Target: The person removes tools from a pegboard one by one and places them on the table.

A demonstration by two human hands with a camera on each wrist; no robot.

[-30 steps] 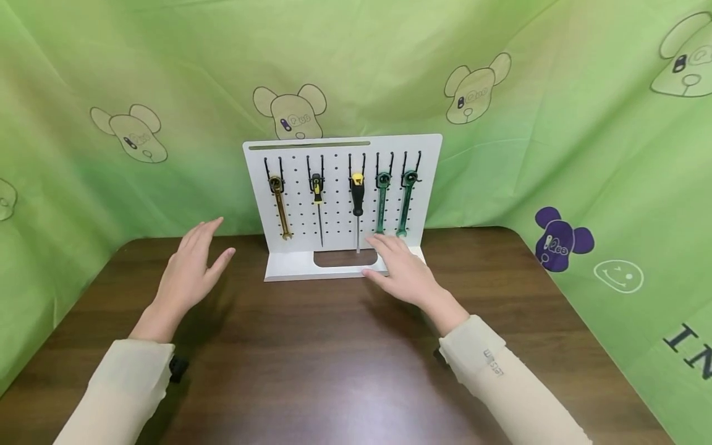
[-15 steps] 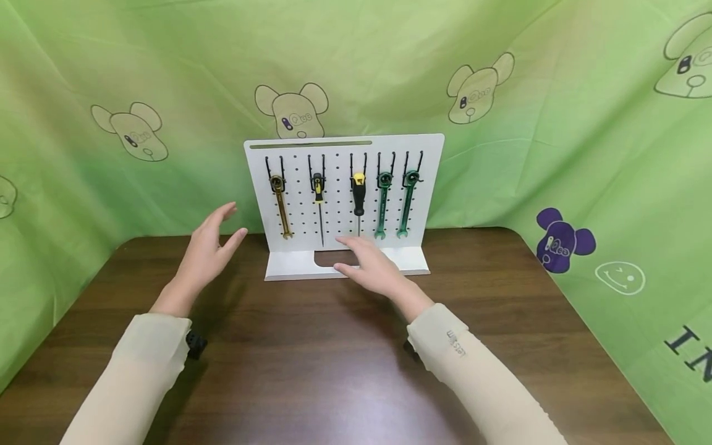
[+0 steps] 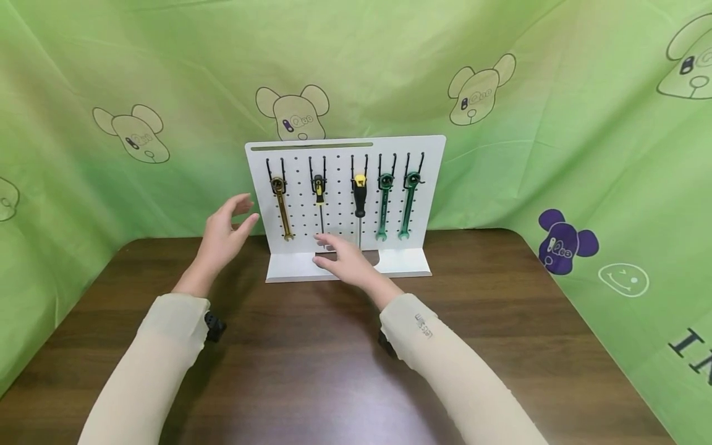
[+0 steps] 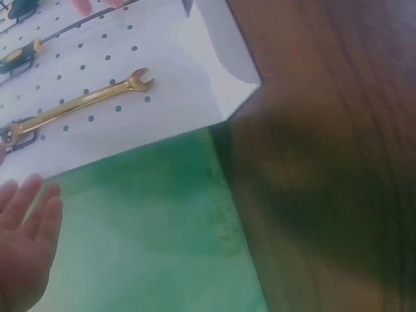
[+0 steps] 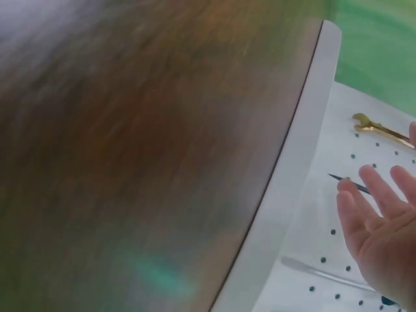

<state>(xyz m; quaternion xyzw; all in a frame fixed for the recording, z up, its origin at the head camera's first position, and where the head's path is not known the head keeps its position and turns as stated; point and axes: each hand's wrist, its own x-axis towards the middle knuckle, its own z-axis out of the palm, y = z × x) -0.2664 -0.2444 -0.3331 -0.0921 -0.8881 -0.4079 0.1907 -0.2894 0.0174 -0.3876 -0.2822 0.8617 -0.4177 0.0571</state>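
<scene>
My left hand is raised at the left side of the white pegboard, holding nothing, its fingers relaxed and pointing toward the gold wrench. That wrench hangs at the far left of the board. My right hand, also holding nothing, is over the board's foot, fingers loosely extended just below the small yellow-and-black screwdriver. Right of it hangs a larger black screwdriver with a yellow end, its shaft tip hidden behind the right hand. In the left wrist view the gold wrench lies past the left fingers.
Two green wrenches, one inner and one outer, hang on black hooks at the board's right. The pegboard stands at the back of a brown wooden table. A green curtain with printed bear heads surrounds the table.
My right hand has moved left along the board's foot, from below the green wrenches to below the small screwdriver. My left hand has moved right and forward, closer to the gold wrench.
</scene>
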